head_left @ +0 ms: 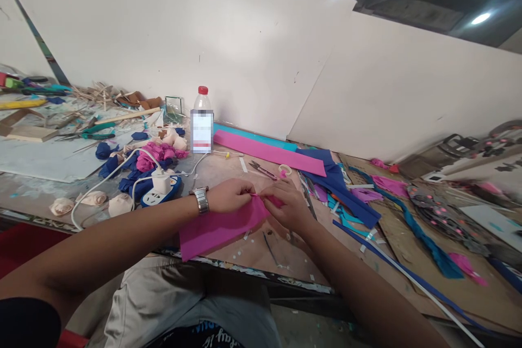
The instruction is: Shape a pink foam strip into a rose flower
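Note:
A magenta strip of material (222, 228) lies on the table near its front edge, its upper right end gathered between my two hands. My left hand (233, 194), with a metal watch on the wrist, is closed and pinches that end. Close beside it, my right hand (287, 204) has its fingers closed on the same gathered end. The fingertips of both hands nearly touch. Beyond the hands lie scissors (263, 169) and a roll of tape (285, 170). A longer pink strip (269, 153) lies behind them.
A bottle with a red cap (203, 91) stands near the wall. To the left are a power strip (162, 191) with a white cable, pink fabric flowers (155, 156), and green-handled pliers (98, 131). Blue material (346, 196) and a teal strip (424, 236) lie to the right.

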Motion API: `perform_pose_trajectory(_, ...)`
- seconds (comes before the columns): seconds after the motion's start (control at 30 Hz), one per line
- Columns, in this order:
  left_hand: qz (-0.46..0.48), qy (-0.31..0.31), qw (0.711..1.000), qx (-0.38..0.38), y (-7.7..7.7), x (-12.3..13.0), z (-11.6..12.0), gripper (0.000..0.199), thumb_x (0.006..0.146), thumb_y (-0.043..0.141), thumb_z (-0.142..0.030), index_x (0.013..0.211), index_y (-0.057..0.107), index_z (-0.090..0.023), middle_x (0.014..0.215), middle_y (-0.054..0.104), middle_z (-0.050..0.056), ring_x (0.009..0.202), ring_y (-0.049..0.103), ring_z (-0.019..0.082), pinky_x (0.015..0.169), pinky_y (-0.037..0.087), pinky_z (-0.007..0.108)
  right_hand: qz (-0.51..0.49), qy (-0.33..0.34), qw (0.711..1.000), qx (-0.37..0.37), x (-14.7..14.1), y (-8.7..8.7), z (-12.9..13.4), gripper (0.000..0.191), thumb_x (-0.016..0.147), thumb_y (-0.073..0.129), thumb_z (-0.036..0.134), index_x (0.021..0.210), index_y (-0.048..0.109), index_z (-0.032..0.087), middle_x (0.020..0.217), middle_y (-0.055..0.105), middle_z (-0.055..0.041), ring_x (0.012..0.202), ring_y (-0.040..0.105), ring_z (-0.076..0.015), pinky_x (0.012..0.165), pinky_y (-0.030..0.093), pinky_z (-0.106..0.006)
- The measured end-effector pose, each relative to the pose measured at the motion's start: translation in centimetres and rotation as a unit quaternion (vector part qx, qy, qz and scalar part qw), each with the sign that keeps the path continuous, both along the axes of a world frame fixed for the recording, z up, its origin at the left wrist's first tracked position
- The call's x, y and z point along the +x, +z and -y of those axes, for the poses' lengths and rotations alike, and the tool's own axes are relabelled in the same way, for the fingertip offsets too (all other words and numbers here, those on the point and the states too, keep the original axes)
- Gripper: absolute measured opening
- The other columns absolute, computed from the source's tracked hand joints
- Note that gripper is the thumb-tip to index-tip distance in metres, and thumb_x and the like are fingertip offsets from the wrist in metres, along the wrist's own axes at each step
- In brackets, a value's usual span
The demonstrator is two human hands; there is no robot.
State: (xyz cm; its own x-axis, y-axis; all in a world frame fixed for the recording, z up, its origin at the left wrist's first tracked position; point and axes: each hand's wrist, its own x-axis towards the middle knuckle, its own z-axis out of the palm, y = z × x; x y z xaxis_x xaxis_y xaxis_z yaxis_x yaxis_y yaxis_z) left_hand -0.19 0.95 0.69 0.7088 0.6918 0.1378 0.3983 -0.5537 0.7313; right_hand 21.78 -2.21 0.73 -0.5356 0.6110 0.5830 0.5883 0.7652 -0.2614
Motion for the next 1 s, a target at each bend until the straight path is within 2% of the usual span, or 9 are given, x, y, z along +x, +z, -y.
perform_pose_trajectory(0.17, 0.010, 0.004, 1.000, 0.002, 0.13, 0.11, 0.06, 0.038, 0.097, 0.040, -0.041, 0.078, 0.060, -0.015, 0.075, 0.059, 0.001, 0.073, 0.050, 0.014, 0.065, 0.038, 0.025, -0.003, 0.009, 1.000, 0.000, -0.07, 0.04, 0.07, 0.013, 0.091, 0.063, 0.017, 0.094, 0.071, 0.027, 0.088, 0.075, -0.0013, 0.085, 0.067, -0.0193, 0.089, 0.044, -0.040)
perform_pose_trajectory(0.43, 0.020, 0.013, 1.000, 0.000, -0.25, 0.02, -0.13, 0.027, 0.093, 0.046, -0.033, 0.081, 0.062, -0.016, 0.074, 0.062, -0.001, 0.071, 0.053, 0.013, 0.067, 0.037, 0.026, 0.005, -0.008, 1.000, 0.006, -0.23, 0.21, 0.17, 0.010, 0.092, 0.063, 0.020, 0.096, 0.070, 0.026, 0.089, 0.075, -0.0018, 0.086, 0.068, -0.0198, 0.089, 0.046, -0.040)
perform_pose_trajectory(1.0, 0.025, 0.019, 0.999, 0.039, -0.33, 0.19, 0.38, 0.028, 0.094, 0.049, -0.035, 0.079, 0.063, -0.016, 0.071, 0.062, -0.001, 0.067, 0.051, 0.011, 0.063, 0.034, 0.024, -0.002, 0.005, 1.000, -0.002, -0.27, 0.17, 0.22, 0.008, 0.091, 0.064, 0.019, 0.094, 0.069, 0.025, 0.088, 0.075, -0.0015, 0.085, 0.067, -0.0196, 0.089, 0.044, -0.040)
